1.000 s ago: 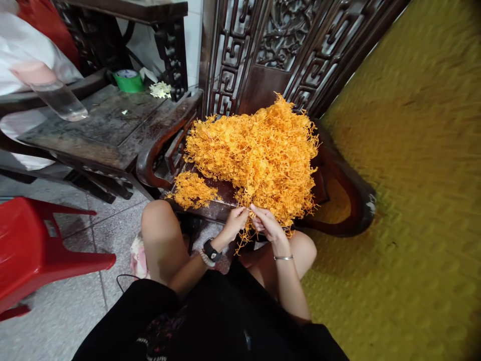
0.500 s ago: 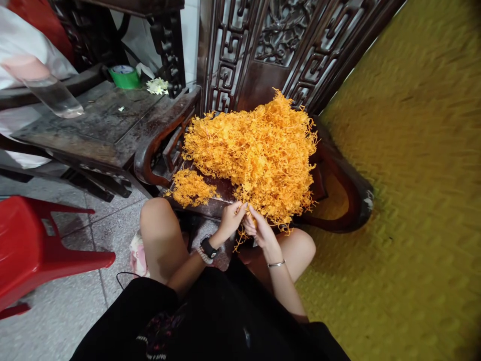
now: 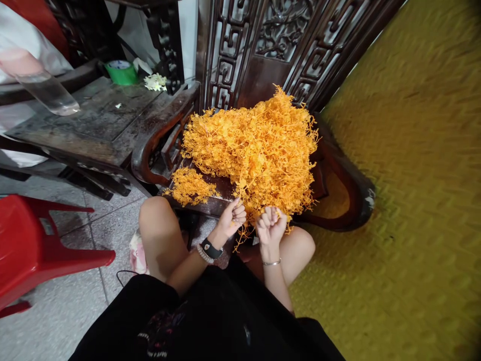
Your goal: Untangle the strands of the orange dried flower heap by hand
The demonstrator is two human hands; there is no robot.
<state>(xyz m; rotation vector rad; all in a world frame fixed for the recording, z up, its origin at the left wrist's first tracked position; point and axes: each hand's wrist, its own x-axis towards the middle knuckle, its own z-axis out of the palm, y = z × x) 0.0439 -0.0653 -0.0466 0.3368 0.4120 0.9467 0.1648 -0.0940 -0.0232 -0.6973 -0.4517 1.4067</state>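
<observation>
A large heap of orange, finely branched sprigs [image 3: 255,150] covers most of the seat of a dark carved wooden chair [image 3: 221,188]. A smaller clump of the same sprigs [image 3: 191,186] lies apart from it at the seat's front left. My left hand [image 3: 232,218], with a black watch at the wrist, is closed at the heap's front edge, a bit of orange showing at its fingers. My right hand [image 3: 271,224] is curled closed to the right of it, orange also showing at the fingers. Loose strands hang down between the two hands. How much each hand holds is hidden.
At left, a dark wooden table [image 3: 97,120] bears a roll of green tape [image 3: 122,74], a pale flower [image 3: 155,81] and a clear bottle [image 3: 48,93]. A red plastic stool [image 3: 33,245] stands on the floor. A yellow textured surface [image 3: 406,200] fills the right side.
My hands were together, fingertips meeting at the front of the heap. Now they are apart, the right one shifted rightward and both curled closed. The heap looks unchanged.
</observation>
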